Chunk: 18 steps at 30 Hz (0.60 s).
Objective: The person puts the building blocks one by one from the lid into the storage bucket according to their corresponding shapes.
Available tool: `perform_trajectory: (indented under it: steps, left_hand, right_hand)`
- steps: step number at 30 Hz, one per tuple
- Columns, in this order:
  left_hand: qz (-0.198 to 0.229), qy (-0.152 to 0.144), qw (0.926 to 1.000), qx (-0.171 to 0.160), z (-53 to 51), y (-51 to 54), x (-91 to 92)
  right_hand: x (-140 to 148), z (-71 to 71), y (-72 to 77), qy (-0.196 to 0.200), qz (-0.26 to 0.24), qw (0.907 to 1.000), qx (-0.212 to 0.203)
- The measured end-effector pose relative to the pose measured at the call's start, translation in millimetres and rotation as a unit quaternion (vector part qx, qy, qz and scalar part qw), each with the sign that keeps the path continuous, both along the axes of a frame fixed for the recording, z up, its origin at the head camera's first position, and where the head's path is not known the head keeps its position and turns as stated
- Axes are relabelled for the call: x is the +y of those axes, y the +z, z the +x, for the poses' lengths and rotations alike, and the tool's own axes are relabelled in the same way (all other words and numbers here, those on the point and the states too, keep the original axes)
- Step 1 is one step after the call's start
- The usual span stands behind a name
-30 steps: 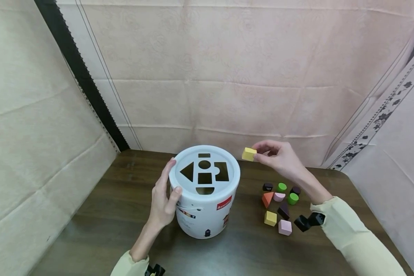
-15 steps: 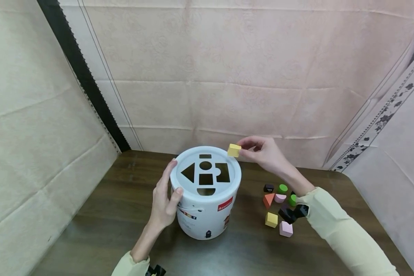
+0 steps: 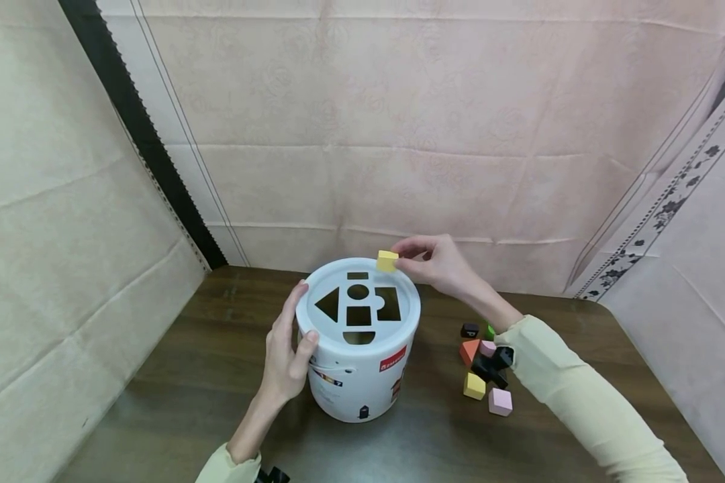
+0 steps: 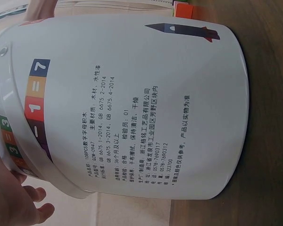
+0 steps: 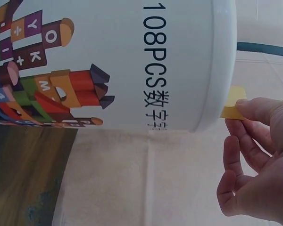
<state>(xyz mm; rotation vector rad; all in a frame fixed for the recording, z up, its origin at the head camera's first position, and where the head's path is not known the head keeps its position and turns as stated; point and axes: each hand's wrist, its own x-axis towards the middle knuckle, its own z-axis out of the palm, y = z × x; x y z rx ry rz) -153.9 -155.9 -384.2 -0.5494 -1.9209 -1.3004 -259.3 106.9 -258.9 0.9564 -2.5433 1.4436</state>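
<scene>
A white bucket [image 3: 362,376] with shaped holes in its lid [image 3: 332,335] stands upright on the table. My left hand [image 3: 286,349] grips its left side, thumb at the front of the rim and fingers around the side; the left wrist view shows the printed wall [image 4: 132,108]. At the lid's back right edge, my right hand [image 3: 441,265] pinches a yellow block [image 3: 387,261] between thumb and fingers. In the right wrist view the bucket's rim [image 5: 221,61] partly hides that yellow block [image 5: 235,101]; whether they touch I cannot tell.
Right of the bucket on the brown table [image 3: 175,389] lie several blocks: black [image 3: 469,330], orange [image 3: 468,350], yellow [image 3: 474,386] and pink [image 3: 500,402] among them. My right sleeve and wrist camera cover some. A cloth wall [image 3: 362,188] hangs behind the table.
My right hand has carried the yellow block left, from beside the bucket to the lid's back right edge. The right forearm now covers more of the loose blocks. My left hand has stayed on the bucket.
</scene>
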Motion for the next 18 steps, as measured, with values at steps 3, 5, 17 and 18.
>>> perform_trajectory:
  steps: [3, 5, 17, 18]
  left_hand:
    - [-0.001, 0.001, 1.0, 0.0, 0.5, 0.4, 0.1]
    - [-0.001, 0.001, 1.0, 0.002, 0.5, 0.3, 0.1]
    - [0.003, -0.004, 1.0, 0.0, -1.2, -1.3, -0.3]
    - [0.003, -0.004, 1.0, 0.0, -1.4, -1.3, -0.3]
  right_hand:
    - [-6, -1.9, -1.1, 0.005, 0.002, 1.0, 0.002]
    - [-9, -3.5, -2.3, 0.008, 0.004, 1.0, 0.003]
    - [-26, -11.0, -10.2, 0.024, 0.008, 0.9997, 0.004]
    - [-27, -11.4, -10.7, 0.027, 0.008, 0.9996, 0.004]
